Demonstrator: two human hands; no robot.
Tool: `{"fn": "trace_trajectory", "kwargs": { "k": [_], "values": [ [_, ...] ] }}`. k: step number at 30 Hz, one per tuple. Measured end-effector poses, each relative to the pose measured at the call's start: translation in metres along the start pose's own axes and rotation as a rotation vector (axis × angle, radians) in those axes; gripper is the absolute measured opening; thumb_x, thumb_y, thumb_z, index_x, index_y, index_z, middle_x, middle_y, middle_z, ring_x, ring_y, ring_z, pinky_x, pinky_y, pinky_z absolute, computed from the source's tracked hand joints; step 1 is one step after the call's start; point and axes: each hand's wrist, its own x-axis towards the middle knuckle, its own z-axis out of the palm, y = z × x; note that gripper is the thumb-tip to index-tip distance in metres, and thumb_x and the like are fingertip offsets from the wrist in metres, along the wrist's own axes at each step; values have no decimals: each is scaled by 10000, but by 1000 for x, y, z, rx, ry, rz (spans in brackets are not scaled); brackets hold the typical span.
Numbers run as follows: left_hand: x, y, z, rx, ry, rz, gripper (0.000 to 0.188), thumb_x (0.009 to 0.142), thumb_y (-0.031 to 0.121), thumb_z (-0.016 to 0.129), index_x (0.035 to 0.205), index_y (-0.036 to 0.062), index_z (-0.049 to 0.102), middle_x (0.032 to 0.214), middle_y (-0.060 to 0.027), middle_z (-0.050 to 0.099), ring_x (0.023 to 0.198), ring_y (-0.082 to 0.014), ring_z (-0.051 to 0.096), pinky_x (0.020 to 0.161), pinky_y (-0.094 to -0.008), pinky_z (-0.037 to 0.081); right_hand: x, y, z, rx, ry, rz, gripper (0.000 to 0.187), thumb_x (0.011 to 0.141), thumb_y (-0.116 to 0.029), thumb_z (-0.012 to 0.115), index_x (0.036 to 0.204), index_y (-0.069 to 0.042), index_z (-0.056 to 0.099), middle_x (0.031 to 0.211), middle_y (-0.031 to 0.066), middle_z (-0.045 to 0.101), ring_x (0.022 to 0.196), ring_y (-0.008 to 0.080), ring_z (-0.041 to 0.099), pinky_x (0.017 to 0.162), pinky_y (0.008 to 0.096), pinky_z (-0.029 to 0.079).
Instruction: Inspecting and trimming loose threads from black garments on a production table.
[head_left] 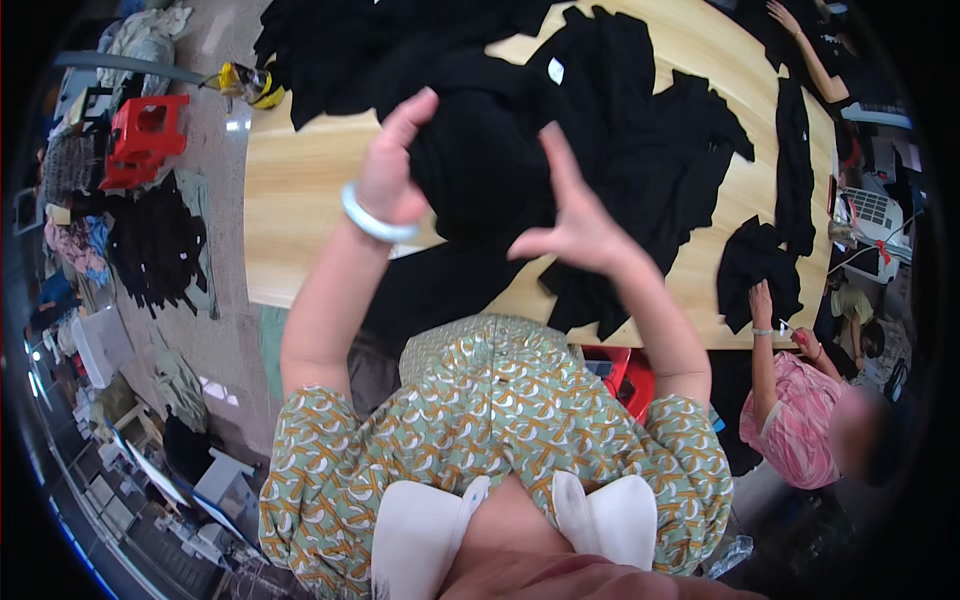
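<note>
No lettering can be read; the white tag (556, 70) on the black cloth (610, 100) is too small.

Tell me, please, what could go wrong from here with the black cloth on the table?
The bracelet might snag on the cloth. The black pieces overlap, so moving one could drag others. Pieces lying close to the table's near edge might slip off.

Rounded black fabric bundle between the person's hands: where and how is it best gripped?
Probably the rounded black fabric bundle is best pinched at both side edges, the left hand coming from the left, the right hand from the right. It is broad and looks soft, and its sides already face the hands. Its underside is hidden.
</note>
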Motion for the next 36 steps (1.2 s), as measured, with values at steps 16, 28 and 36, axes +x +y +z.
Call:
{"fn": "trace_trajectory", "kwargs": {
  "k": [16, 28, 36],
  "values": [
    [-59, -89, -177, 1459, 269, -322, 421, 803, 405, 537, 800, -12, 601, 701, -130, 601, 685, -197, 572, 655, -302, 445, 42, -10, -57, 28, -200, 815, 209, 667, -165, 654, 806, -9, 656, 832, 69, 638, 788, 158, 576, 780, 286, 427],
    [-61, -146, -186, 2149, 423, -315, 862, 598, 409, 729, 1215, -21, 307, 1127, -202, 425, 1075, -343, 411, 887, -381, 370, 130, 20, -77, -618, 22, -147, 185, 805, -214, 517, 856, -45, 572, 848, 111, 581, 814, 256, 561, 691, 332, 458],
    [-59, -157, -217, 1996, 461, -280, 387, 638, 161, 672, 936, 20, 471, 882, -206, 540, 839, -381, 536, 749, -412, 448, -69, 183, 15, -1093, -486, 43, 382, 642, -110, 623, 996, -63, 485, 1045, 136, 474, 1051, 281, 427, 918, 388, 321]
  ]
}}
